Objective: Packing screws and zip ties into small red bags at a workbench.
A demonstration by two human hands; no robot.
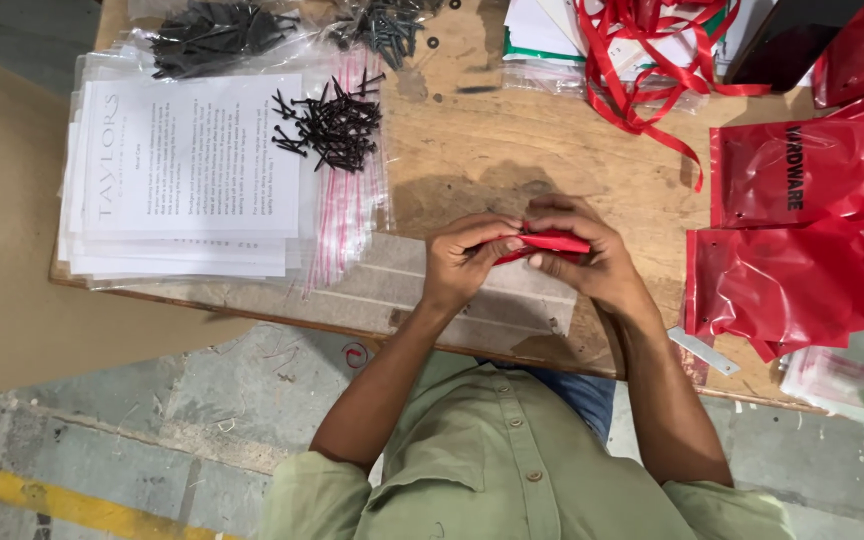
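Both hands, left hand (467,258) and right hand (582,255), pinch small red pouch (544,243) at frame centre, raised off counter (472,150) for folding; black screws (330,125) heaped upper left

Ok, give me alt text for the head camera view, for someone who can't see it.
Seen from above, a person's left hand and right hand together grip a small red bag over a worn wooden table. A pile of black screws and a stack of printed sheets in clear bags lie to one side, red bags to the other.
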